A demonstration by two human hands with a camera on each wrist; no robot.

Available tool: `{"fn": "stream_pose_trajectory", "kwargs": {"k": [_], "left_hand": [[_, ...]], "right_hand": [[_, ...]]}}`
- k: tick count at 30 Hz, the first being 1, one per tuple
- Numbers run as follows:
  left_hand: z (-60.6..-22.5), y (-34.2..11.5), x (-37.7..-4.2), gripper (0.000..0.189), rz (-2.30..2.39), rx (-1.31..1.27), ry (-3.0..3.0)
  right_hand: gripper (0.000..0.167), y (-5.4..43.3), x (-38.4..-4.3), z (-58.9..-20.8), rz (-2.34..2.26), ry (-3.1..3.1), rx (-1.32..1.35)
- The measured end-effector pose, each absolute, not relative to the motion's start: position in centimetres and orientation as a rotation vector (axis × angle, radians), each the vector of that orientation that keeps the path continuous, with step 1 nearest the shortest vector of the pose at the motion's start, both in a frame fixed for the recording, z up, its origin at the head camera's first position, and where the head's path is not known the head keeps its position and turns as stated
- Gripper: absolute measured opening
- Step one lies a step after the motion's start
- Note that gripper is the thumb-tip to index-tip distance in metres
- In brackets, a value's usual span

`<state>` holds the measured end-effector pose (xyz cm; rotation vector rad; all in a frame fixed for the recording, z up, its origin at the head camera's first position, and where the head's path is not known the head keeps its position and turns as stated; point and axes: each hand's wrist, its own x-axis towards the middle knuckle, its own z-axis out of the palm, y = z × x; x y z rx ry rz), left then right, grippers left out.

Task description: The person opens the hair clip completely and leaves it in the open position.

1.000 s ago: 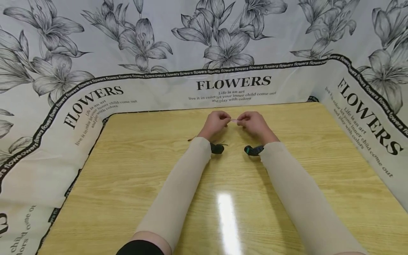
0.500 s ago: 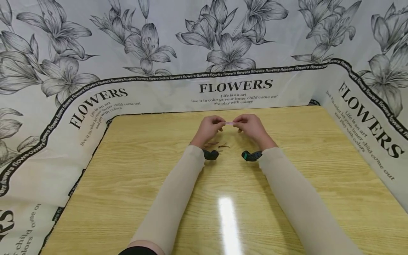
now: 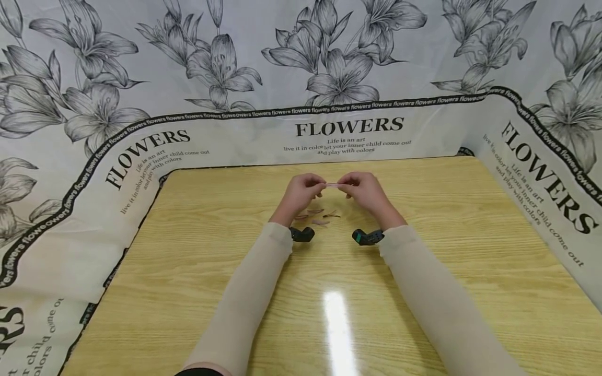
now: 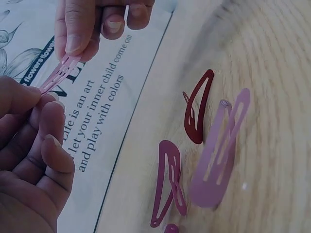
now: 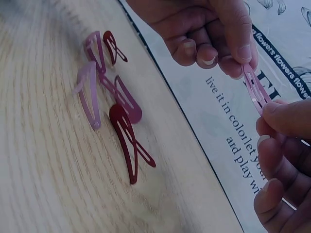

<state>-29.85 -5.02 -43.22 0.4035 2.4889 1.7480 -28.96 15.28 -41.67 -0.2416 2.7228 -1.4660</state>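
Note:
A pink snap hair clip (image 3: 332, 185) is stretched between both hands above the far part of the table. My left hand (image 3: 301, 193) pinches one end between thumb and fingers, and my right hand (image 3: 368, 192) pinches the other. In the left wrist view the slotted middle of the pink clip (image 4: 59, 73) shows between the fingertips; both ends are covered. Several more snap clips lie below the hands, popped open: a dark red clip (image 5: 127, 141), a lilac clip (image 4: 214, 155) and a mauve clip (image 4: 165, 179) among them.
The wooden table (image 3: 188, 282) runs toward the viewer with a bright reflection on it. Behind it and at the sides hangs a white cloth (image 3: 244, 138) printed with flowers and lettering. Black wrist cameras sit on the left wrist (image 3: 302, 234) and the right wrist (image 3: 368, 237).
Both hands, with the pink hair clip between them, have shifted left and a little nearer. The clips on the table, earlier mostly behind the left hand and wrist, now show. The head view tilted slightly.

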Motion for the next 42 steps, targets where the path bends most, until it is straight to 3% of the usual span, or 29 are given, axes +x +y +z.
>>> {"fn": "stream_pose_trajectory", "kwargs": {"k": [32, 42], "left_hand": [[-43.9, -7.4, -25.9, 0.017, 1.903, 0.406, 2.375], [-43.7, -8.1, -25.6, 0.017, 1.898, 0.418, 2.357]], "right_hand": [[0.030, 13.7, -25.5, -42.0, -1.654, 2.530, -0.338], [0.026, 13.5, -25.0, -42.6, -1.711, 2.479, -0.414]]}}
